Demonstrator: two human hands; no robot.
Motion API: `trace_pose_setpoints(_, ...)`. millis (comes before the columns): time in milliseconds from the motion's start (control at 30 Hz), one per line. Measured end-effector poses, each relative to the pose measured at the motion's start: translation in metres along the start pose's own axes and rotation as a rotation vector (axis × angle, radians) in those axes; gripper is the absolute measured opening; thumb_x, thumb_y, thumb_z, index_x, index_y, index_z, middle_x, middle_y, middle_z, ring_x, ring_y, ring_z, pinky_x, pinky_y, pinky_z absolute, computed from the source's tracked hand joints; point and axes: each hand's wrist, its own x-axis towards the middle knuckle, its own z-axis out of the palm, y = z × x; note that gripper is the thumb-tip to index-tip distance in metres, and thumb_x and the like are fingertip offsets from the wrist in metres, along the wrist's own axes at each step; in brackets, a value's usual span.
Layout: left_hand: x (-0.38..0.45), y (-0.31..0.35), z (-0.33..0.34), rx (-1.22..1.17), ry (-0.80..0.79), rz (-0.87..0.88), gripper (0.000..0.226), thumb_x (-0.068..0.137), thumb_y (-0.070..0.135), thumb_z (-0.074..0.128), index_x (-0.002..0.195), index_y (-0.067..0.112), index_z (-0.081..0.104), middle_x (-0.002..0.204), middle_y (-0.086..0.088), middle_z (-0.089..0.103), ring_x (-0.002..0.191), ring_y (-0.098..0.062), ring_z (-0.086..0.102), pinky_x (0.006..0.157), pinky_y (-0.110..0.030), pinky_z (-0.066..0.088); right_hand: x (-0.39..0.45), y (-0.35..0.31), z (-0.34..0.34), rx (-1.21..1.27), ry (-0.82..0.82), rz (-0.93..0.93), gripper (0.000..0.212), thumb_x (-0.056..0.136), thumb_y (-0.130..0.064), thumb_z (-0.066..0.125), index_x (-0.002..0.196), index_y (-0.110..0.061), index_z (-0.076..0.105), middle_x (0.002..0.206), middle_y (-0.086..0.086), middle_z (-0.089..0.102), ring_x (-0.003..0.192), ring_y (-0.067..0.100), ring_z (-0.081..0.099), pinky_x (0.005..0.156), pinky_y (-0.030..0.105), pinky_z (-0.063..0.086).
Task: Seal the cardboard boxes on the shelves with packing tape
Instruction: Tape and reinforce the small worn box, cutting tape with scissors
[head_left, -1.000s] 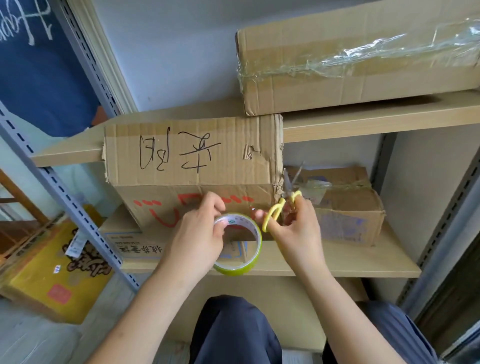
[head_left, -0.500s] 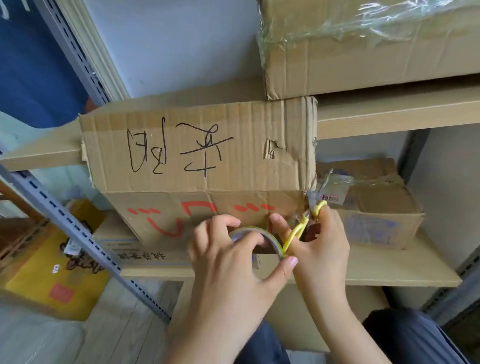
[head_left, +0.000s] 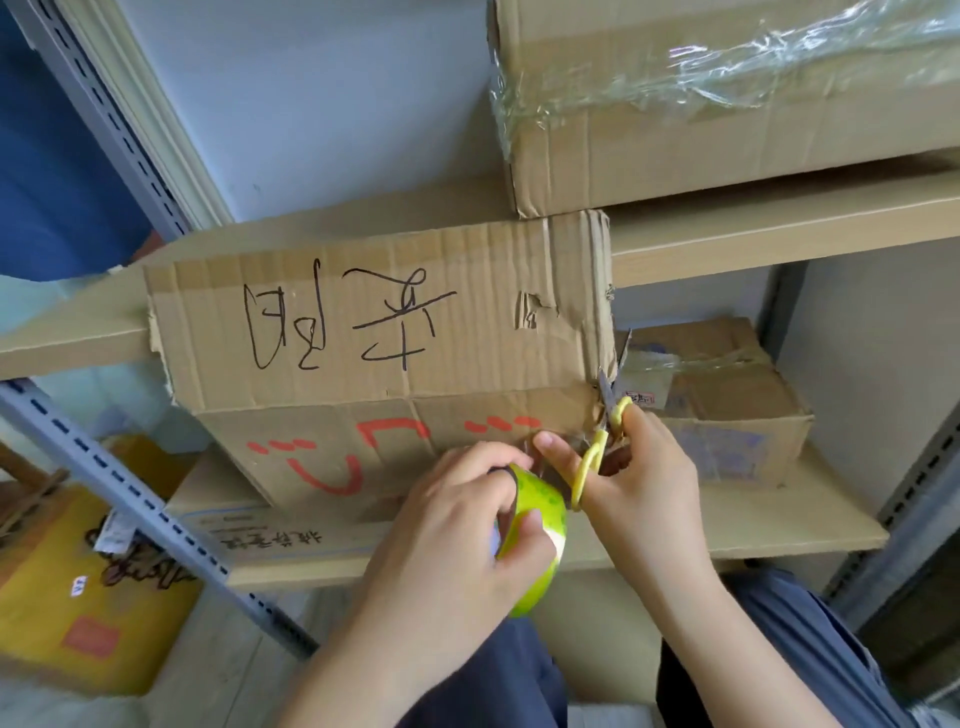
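The tape roll (head_left: 535, 535) is gripped in the left hand (head_left: 457, 540), and yellow scissors (head_left: 597, 447) are held in the right hand (head_left: 634, 483), at the box (head_left: 384, 364) on the middle shelf (head_left: 779, 525). The strip should be kept taut and cut close to the cardboard. Compared with half a second ago, the roll has been turned edge-on and drawn lower.

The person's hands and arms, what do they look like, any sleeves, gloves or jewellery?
Both are bare: the left hand and right hand show no gloves, rings or watch, and both forearms are uncovered to the bottom edge of the picture, with no sleeve in view. Fingernails are short and unpainted.
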Motion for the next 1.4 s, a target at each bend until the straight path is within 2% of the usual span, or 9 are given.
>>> trace_pose_setpoints(167, 0.009, -0.001, -0.002, -0.081, -0.008, -0.135, 0.042, 0.073, 0.055, 0.047, 0.06, 0.021, 0.027, 0.088, 0.005, 0.053, 0.081, -0.014, 0.055, 0.069, -0.033, 0.042, 0.002, 0.0, 0.0, -0.005, -0.002, -0.014, 0.05, 0.074, -0.054, 0.077, 0.068, -0.024, 0.037, 0.072, -0.003, 0.05, 0.062, 0.008, 0.047, 0.056, 0.014, 0.036)
trace_pose_setpoints(333, 0.012, 0.013, -0.008, 0.151, -0.053, -0.313, 0.055, 0.067, 0.07, 0.065, 0.095, 0.031, 0.039, 0.098, 0.013, 0.053, 0.092, -0.006, 0.052, 0.079, -0.031, 0.046, -0.002, 0.0, 0.003, 0.012, 0.027, 0.011, 0.049, 0.073, -0.057, 0.073, 0.069, -0.024, 0.037, 0.073, -0.003, 0.05, 0.063, 0.006, 0.047, 0.057, 0.014, 0.036)
trace_pose_setpoints(433, 0.013, 0.012, -0.011, 0.255, -0.092, -0.272, 0.045, 0.076, 0.065, 0.06, 0.105, 0.033, 0.053, 0.106, 0.015, 0.047, 0.108, -0.004, 0.047, 0.089, -0.025, 0.043, -0.002, 0.0, 0.006, 0.016, 0.043, 0.026, 0.05, 0.075, -0.057, 0.073, 0.069, -0.024, 0.035, 0.074, -0.004, 0.048, 0.064, 0.006, 0.045, 0.054, 0.017, 0.035)
trace_pose_setpoints(667, 0.023, 0.011, -0.029, 0.194, -0.239, -0.282, 0.024, 0.085, 0.053, 0.055, 0.097, 0.033, 0.061, 0.097, 0.013, 0.057, 0.095, -0.001, 0.052, 0.085, -0.025, 0.044, 0.006, -0.006, 0.0, -0.01, -0.053, 0.008, 0.05, 0.076, -0.056, 0.074, 0.069, -0.026, 0.035, 0.075, -0.007, 0.047, 0.07, -0.004, 0.047, 0.058, 0.011, 0.038)
trace_pose_setpoints(800, 0.028, 0.007, -0.038, 0.17, -0.342, -0.267, 0.022, 0.087, 0.052, 0.054, 0.095, 0.033, 0.062, 0.101, 0.015, 0.06, 0.097, 0.002, 0.054, 0.089, -0.025, 0.045, -0.004, 0.006, -0.039, -0.04, -0.324, 0.124, 0.062, 0.067, -0.084, 0.05, 0.078, -0.022, 0.054, 0.078, -0.006, 0.058, 0.073, 0.008, 0.056, 0.064, 0.022, 0.049)
trace_pose_setpoints(867, 0.029, 0.009, -0.042, 0.196, -0.385, -0.262, 0.028, 0.084, 0.057, 0.05, 0.098, 0.035, 0.061, 0.099, 0.015, 0.058, 0.094, 0.005, 0.052, 0.083, -0.014, 0.041, -0.019, 0.012, -0.059, 0.073, -0.636, 0.282, 0.066, 0.068, -0.086, 0.047, 0.084, -0.024, 0.064, 0.069, -0.011, 0.062, 0.065, 0.014, 0.062, 0.062, 0.04, 0.059)
trace_pose_setpoints(967, 0.033, 0.008, -0.048, 0.235, -0.392, -0.253, 0.031, 0.082, 0.057, 0.049, 0.097, 0.033, 0.061, 0.087, 0.013, 0.054, 0.08, 0.01, 0.049, 0.067, -0.006, 0.034, -0.031, 0.016, -0.059, 0.221, -1.044, 0.368, 0.049, 0.068, -0.083, 0.05, 0.084, -0.04, 0.069, 0.068, -0.025, 0.061, 0.066, 0.002, 0.063, 0.059, 0.036, 0.06)
trace_pose_setpoints(1133, 0.035, 0.008, -0.053, 0.184, -0.395, -0.291, 0.021, 0.088, 0.048, 0.055, 0.094, 0.029, 0.064, 0.066, 0.016, 0.053, 0.056, 0.015, 0.049, 0.052, -0.007, 0.033, -0.029, 0.029, -0.032, 0.203, -1.196, 0.247, 0.074, 0.062, -0.09, 0.051, 0.088, -0.024, 0.071, 0.082, 0.002, 0.053, 0.073, 0.009, 0.06, 0.06, 0.033, 0.06)
trace_pose_setpoints(1400, 0.031, 0.002, -0.057, 0.138, -0.418, -0.327, 0.037, 0.082, 0.063, 0.048, 0.091, 0.032, 0.066, 0.082, 0.024, 0.058, 0.078, 0.009, 0.054, 0.068, -0.017, 0.038, -0.013, 0.019, 0.004, 0.48, -1.153, 0.159, 0.083, 0.058, -0.091, 0.059, 0.092, -0.017, 0.075, 0.073, -0.018, 0.055, 0.07, -0.002, 0.053, 0.054, 0.032, 0.052)
